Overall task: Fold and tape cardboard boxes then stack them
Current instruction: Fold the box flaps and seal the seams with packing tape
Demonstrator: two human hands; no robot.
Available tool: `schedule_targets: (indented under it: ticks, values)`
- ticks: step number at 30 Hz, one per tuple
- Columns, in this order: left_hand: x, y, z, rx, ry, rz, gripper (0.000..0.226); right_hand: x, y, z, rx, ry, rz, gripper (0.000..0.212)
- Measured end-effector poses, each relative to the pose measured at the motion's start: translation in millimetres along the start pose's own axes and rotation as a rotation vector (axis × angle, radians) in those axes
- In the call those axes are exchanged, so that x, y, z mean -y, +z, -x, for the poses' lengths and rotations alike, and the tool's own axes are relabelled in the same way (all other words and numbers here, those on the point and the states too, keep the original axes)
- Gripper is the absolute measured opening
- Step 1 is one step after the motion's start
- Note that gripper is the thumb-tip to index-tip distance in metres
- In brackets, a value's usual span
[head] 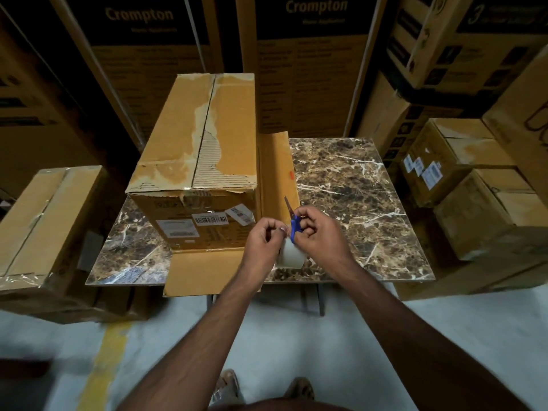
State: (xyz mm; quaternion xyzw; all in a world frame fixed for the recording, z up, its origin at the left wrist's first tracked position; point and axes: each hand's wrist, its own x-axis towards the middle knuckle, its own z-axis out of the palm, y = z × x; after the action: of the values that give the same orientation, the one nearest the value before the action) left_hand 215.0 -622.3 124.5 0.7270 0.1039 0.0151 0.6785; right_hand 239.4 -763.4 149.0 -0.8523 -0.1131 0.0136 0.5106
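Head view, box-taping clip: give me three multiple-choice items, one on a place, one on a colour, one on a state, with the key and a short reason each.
1. Where does the worn cardboard box stand?
A. on the marble-patterned table
B. on the floor
C. on a shelf

2. What colour are the handles of the scissors?
A. red
B. blue
C. black

3. How do the top flaps of the box lie?
A. folded shut, meeting along a centre seam
B. standing upright
C. cut away

Key: 1 A, the box sits on the table's left part. 2 B, blue handles show in the right hand. 3 A, both flaps lie flat with a seam between them, while the left hand and right hand work at the tape roll.
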Motion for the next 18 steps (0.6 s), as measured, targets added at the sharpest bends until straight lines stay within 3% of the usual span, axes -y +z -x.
schedule_targets:
  ticks: [4, 8, 14, 18]
  values:
    - [-4, 6, -3, -0.052, -0.027, 0.007, 0.008, -4, -3, 0, -0.017, -0.072, 0.064, 0.032]
    - [-16, 10, -6, -0.053, -0.065, 0.024, 0.041, -6, -8, 0, -0.039, -0.095, 0.043, 0.031]
    - [-27, 23, -15, -0.152, -0.121, -0.006, 0.017, 2, -19, -6, -0.144, -0.131, -0.048, 0.037]
    - [-28, 28, -16, -0.172, -0.099, 0.000, 0.016, 6, -29, -15, -0.087, -0.145, -0.037, 0.039]
